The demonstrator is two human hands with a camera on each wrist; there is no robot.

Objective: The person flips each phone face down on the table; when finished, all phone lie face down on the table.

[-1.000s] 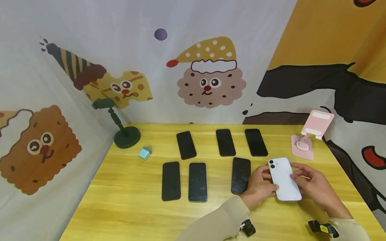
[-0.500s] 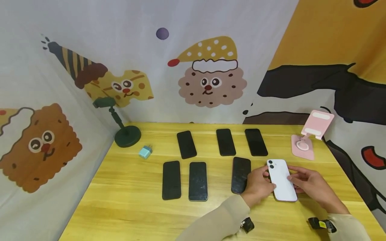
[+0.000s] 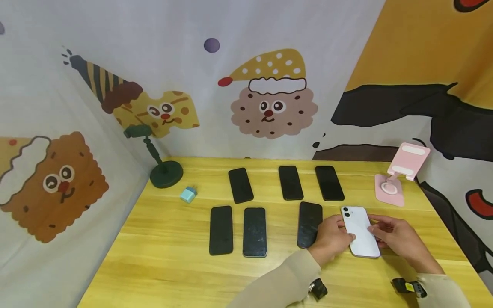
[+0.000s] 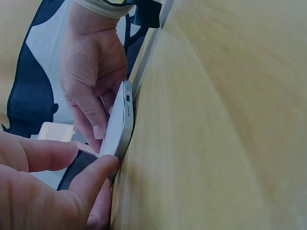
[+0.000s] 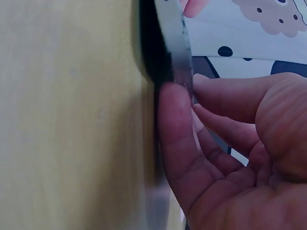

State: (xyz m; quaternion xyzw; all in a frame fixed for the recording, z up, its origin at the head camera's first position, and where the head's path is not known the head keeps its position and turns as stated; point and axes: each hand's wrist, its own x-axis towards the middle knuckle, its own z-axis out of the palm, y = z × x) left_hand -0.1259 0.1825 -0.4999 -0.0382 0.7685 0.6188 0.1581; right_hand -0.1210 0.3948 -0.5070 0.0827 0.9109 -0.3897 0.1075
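Observation:
A white smartphone (image 3: 362, 235) lies back side up between my hands at the table's right, its two camera lenses at the far left corner. My left hand (image 3: 332, 237) grips its left edge, with the thumb on the near part of that edge. On the opposite edge my right hand (image 3: 400, 239) pinches the phone between thumb and fingers. The left wrist view shows the phone's bottom end (image 4: 128, 103) with the charging port, low over the wood. In the right wrist view a dark gap separates part of the phone's side (image 5: 180, 48) from the tabletop.
A dark phone (image 3: 310, 224) lies close beside my left hand. Several more phones lie screen up, including one at the front left (image 3: 221, 230). A pink phone stand (image 3: 390, 188), a green stand (image 3: 166, 174) and a light blue charger (image 3: 188, 194) stand farther back.
The white phone has shifted slightly left and lower between both hands, mostly in the first half second. Both hands keep their hold. The head view has moved a little.

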